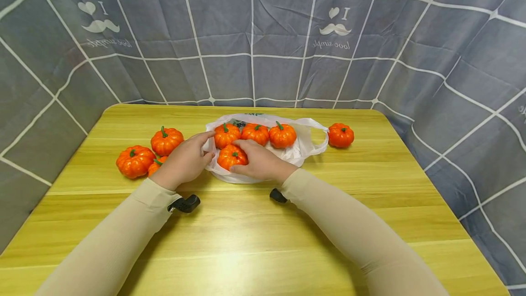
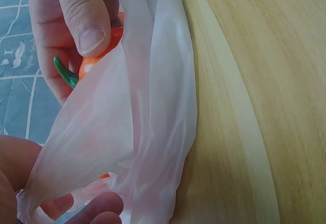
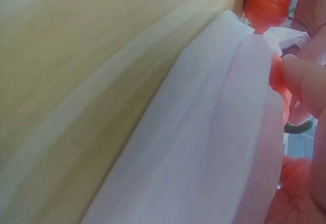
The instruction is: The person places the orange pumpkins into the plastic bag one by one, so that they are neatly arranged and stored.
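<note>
Mostly out of sight behind the left hand (image 1: 185, 159): one orange pumpkin (image 1: 153, 167), only a stem and a bit of side showing. Cut off at the bottom of the head view: both beige sleeves (image 1: 111, 236). In the left wrist view, covered mostly by the thin white bag (image 1: 304, 143): the front pumpkin (image 1: 231, 156), just a bit of orange and a green stem peeking out. Right in the grip of the right hand (image 1: 260, 159), thumb and fingers curled around that front pumpkin, inside the bag. Just behind, three more pumpkins (image 1: 255, 134) in a row. At the bag's left edge, left thumb and pointer finger apart; maybe holding some bag, but too hard to tell. Near the bag's right handle, on the table (image 1: 230, 241), a lone pumpkin (image 1: 341, 135).
</note>
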A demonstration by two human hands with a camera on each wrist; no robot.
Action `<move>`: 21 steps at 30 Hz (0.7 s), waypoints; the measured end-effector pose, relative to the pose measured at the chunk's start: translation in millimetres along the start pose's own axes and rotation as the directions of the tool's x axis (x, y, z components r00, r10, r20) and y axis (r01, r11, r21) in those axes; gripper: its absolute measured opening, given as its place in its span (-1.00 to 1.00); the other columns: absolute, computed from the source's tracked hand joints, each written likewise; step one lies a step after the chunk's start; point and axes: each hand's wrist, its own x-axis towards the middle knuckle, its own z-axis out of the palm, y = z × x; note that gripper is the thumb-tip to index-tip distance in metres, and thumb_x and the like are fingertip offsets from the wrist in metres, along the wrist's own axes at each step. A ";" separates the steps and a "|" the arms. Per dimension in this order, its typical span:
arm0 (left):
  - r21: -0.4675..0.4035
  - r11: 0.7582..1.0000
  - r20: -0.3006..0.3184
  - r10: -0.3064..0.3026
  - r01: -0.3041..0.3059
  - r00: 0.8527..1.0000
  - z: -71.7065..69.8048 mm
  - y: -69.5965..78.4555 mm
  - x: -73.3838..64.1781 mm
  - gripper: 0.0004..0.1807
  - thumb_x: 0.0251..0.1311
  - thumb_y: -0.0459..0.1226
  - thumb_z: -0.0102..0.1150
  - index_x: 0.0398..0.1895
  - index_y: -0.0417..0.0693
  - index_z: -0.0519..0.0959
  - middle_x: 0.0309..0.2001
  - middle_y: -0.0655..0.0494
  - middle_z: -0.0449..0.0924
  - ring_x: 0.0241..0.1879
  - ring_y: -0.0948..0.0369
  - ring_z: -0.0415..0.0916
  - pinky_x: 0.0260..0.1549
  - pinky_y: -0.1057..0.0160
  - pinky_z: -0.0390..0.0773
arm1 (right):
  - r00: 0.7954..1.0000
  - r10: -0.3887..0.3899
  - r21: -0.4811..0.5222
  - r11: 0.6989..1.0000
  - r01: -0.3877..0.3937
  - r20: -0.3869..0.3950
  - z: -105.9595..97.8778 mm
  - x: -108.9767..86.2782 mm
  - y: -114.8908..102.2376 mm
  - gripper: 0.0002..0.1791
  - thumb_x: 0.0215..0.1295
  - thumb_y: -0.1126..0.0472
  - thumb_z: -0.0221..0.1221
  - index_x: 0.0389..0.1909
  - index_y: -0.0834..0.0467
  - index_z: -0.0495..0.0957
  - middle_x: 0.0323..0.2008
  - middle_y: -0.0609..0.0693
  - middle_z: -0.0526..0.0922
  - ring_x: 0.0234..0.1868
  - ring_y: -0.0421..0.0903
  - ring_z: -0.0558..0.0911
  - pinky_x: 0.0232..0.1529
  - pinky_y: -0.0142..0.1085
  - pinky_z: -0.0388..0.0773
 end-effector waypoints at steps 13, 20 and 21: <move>0.003 1.000 -0.007 0.017 -0.017 1.000 1.9 0.4 0.7 -0.33 0.51 -0.23 0.13 0.61 -0.18 0.25 0.57 -0.26 0.30 0.49 -0.21 0.35 0.45 -0.26 0.39 | 0.999 -0.047 -0.022 0.999 0.046 -0.023 3.6 -1.3 -0.4 -0.11 0.43 -0.08 0.33 0.63 0.17 0.20 0.55 0.13 0.37 0.57 0.09 0.37 0.62 -0.06 0.26; 0.010 1.000 -0.007 0.015 -0.015 1.000 2.8 -1.5 0.1 -0.34 0.51 -0.23 0.13 0.61 -0.17 0.26 0.55 -0.26 0.32 0.47 -0.21 0.38 0.45 -0.26 0.38 | 0.998 -0.016 -0.031 0.999 0.014 -0.064 -11.1 -9.1 -4.5 -0.07 0.43 -0.13 0.32 0.65 0.14 0.15 0.60 0.11 0.30 0.62 0.11 0.26 0.63 0.00 0.22; 0.010 1.000 -0.007 0.018 -0.018 1.000 2.7 -1.6 -0.2 -0.34 0.51 -0.24 0.13 0.61 -0.18 0.26 0.55 -0.27 0.32 0.47 -0.22 0.37 0.46 -0.26 0.38 | 0.996 -0.013 -0.020 1.000 0.012 -0.086 -15.4 -10.8 -4.7 -0.08 0.43 -0.13 0.31 0.65 0.14 0.16 0.60 0.10 0.30 0.63 0.11 0.26 0.63 0.01 0.23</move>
